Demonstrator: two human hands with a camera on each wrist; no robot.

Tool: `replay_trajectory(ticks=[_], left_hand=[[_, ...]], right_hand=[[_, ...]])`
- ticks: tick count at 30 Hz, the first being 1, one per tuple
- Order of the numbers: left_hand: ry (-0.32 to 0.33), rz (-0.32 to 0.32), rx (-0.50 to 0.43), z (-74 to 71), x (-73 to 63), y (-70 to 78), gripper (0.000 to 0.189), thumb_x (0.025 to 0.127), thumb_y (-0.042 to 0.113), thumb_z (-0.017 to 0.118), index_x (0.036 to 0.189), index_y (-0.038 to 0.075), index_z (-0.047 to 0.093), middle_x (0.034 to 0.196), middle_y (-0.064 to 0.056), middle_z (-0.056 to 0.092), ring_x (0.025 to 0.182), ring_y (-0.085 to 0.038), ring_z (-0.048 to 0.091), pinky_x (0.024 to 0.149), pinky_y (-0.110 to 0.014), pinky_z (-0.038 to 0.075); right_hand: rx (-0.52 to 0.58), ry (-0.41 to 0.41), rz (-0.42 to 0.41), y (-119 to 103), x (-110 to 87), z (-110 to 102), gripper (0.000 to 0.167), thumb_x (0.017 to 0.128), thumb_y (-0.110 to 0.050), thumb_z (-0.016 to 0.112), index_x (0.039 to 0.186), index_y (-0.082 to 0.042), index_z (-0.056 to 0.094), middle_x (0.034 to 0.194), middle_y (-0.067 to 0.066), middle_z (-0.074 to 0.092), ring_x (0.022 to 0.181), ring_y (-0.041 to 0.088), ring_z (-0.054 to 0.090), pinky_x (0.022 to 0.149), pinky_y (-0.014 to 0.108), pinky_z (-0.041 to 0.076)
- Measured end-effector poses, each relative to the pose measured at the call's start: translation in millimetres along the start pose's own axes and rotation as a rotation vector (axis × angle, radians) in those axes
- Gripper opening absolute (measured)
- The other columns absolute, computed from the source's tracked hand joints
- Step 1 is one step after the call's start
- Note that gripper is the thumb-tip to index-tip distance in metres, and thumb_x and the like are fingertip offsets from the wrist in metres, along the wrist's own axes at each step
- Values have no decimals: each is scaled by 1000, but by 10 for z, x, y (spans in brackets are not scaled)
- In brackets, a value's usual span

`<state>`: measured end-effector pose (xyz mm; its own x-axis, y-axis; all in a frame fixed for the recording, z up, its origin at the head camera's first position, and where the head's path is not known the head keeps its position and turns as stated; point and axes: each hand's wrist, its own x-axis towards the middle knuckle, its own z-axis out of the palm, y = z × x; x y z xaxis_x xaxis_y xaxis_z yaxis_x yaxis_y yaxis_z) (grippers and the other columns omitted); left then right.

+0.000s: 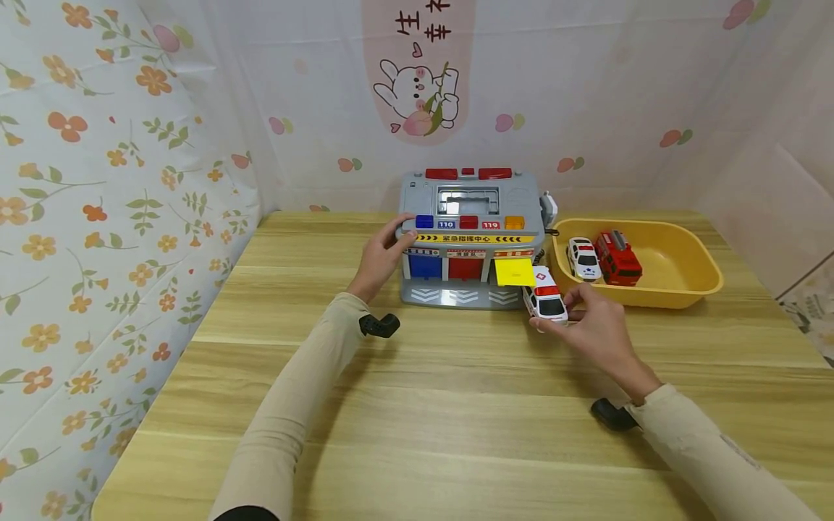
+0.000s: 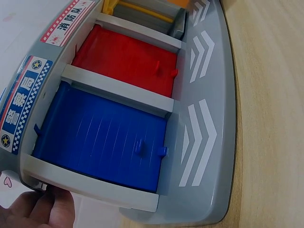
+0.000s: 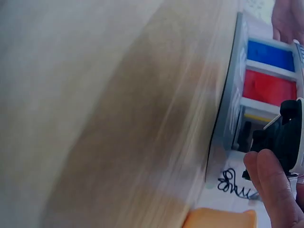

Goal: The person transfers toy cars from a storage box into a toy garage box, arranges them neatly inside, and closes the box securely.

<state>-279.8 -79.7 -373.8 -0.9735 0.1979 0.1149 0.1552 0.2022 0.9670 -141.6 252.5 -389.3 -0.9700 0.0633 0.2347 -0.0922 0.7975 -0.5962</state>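
A grey toy garage [image 1: 417,197] stands at the back of the table, my left hand [image 1: 378,260] gripping its upper left corner. The left wrist view shows the curled fingers [image 2: 50,209] at the garage's side. Its blue door [image 2: 102,137] and red door [image 2: 126,59] are down, while the yellow door [image 1: 515,272] is flipped up. Between thumb and fingers of my right hand [image 1: 602,329] is a white toy ambulance [image 1: 546,291] with a red light bar, held just right of the yellow door. From the right wrist, its dark underside [image 3: 285,137] faces the camera.
A yellow bin [image 1: 677,250] sits to the right of the garage, holding a white toy police car [image 1: 583,259] and a red toy fire truck [image 1: 617,258]. A coiled black cord [image 3: 232,186] hangs by the garage's side. Behind everything is a printed curtain [image 1: 313,87].
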Motion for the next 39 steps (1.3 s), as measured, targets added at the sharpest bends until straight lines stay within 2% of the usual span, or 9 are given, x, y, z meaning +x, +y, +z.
replay_trajectory(ticks=[2, 6, 10, 20, 23, 25, 31, 34, 39], left_hand=[[2, -2, 1, -3, 5, 0, 41, 101, 38, 58, 141, 33, 54, 140, -5, 58, 116, -19, 56, 113, -44, 44], [-5, 0, -8, -3, 9, -5, 41, 101, 38, 58, 141, 33, 55, 142, -5, 58, 119, -19, 57, 113, -44, 44], [-10, 9, -17, -6, 7, -7, 40, 101, 37, 58, 141, 32, 55, 142, -5, 57, 121, -19, 57, 113, -44, 44], [-10, 18, 3, -18, 10, -27, 41, 100, 40, 58, 141, 33, 55, 150, -1, 53, 129, -19, 54, 116, -43, 42], [-7, 17, -1, -18, 17, -29, 41, 100, 40, 58, 140, 33, 56, 149, -1, 53, 128, -19, 55, 115, -43, 43], [-9, 17, -6, -17, 23, -23, 41, 100, 40, 58, 140, 33, 56, 148, -1, 54, 125, -19, 56, 114, -43, 44], [-3, 17, 5, -22, 32, -17, 41, 100, 40, 58, 141, 33, 55, 146, -2, 55, 120, -19, 56, 113, -43, 44], [-3, 10, 7, -21, 21, -19, 41, 101, 40, 58, 141, 33, 55, 150, -1, 52, 126, -19, 55, 115, -42, 42], [-2, 1, 3, -15, 8, -17, 41, 101, 39, 58, 141, 33, 56, 153, 0, 49, 133, -20, 53, 117, -43, 41]], right_hand=[[8, -44, 11, -14, 22, 22, 59, 73, -41, 89, 100, 0, 57, 102, 25, 69, 89, 37, 70, 71, 34, 56], [11, -129, 33, -62, 78, 56, 62, 73, -44, 88, 102, 0, 55, 106, 25, 68, 90, 34, 67, 69, 26, 50], [22, -183, 53, -120, 137, 92, 64, 73, -46, 88, 103, -2, 52, 108, 24, 67, 90, 31, 64, 68, 26, 50], [70, -219, 97, -151, 238, 230, 68, 75, -49, 86, 107, -2, 49, 118, 26, 66, 97, 32, 63, 72, 25, 49], [76, -230, 119, -155, 265, 249, 69, 76, -50, 85, 109, -2, 48, 119, 25, 64, 99, 32, 60, 74, 26, 48], [85, -238, 132, -161, 283, 258, 71, 76, -51, 85, 109, -2, 46, 114, 22, 62, 96, 30, 57, 70, 26, 47], [232, -340, 240, -195, 341, 299, 73, 75, -46, 87, 111, 0, 42, 108, 17, 55, 84, 22, 57, 60, 24, 52], [255, -364, 283, -205, 348, 321, 76, 75, -46, 87, 115, 0, 42, 109, 16, 51, 90, 22, 52, 63, 23, 49], [269, -361, 299, -202, 360, 334, 74, 80, -44, 84, 123, 1, 43, 115, 16, 50, 102, 26, 49, 72, 23, 45]])
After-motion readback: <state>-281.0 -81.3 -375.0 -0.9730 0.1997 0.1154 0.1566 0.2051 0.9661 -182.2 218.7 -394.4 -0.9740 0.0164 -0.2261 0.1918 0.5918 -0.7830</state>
